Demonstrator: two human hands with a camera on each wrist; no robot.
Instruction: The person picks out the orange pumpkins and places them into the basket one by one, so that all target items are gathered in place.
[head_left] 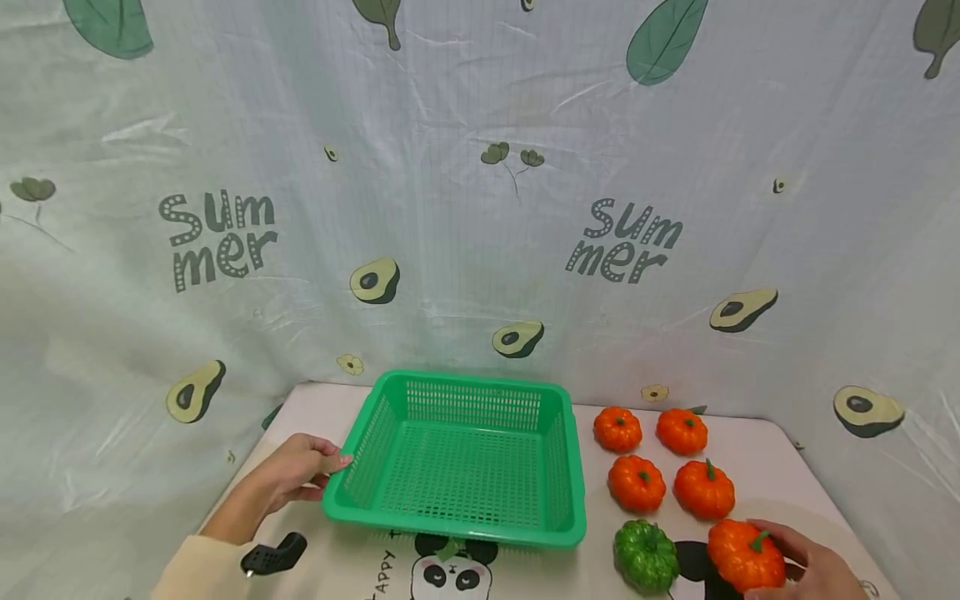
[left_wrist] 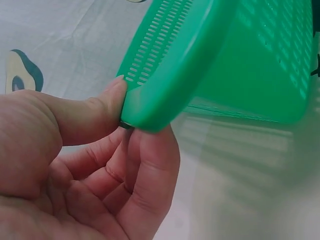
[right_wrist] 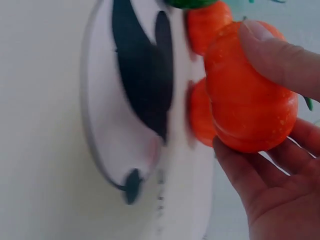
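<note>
A green plastic basket [head_left: 465,467] with slotted walls stands on the table, nothing inside it. My left hand [head_left: 288,477] pinches its left rim; the left wrist view shows the thumb on top of the rim [left_wrist: 185,75] and curled fingers [left_wrist: 150,165] beneath. At the table's right front, my right hand [head_left: 813,567] grips an orange pumpkin [head_left: 746,556] with a green stem. In the right wrist view that pumpkin [right_wrist: 250,95] sits between the thumb and the fingers [right_wrist: 245,170], apparently raised off the table.
Four more orange pumpkins [head_left: 637,483] stand right of the basket in two rows. A green pumpkin [head_left: 646,557] is nearer the front, left of the gripped one. Panda drawings mark the tabletop [head_left: 337,567]. A curtain [head_left: 450,208] with avocado prints hangs behind the table.
</note>
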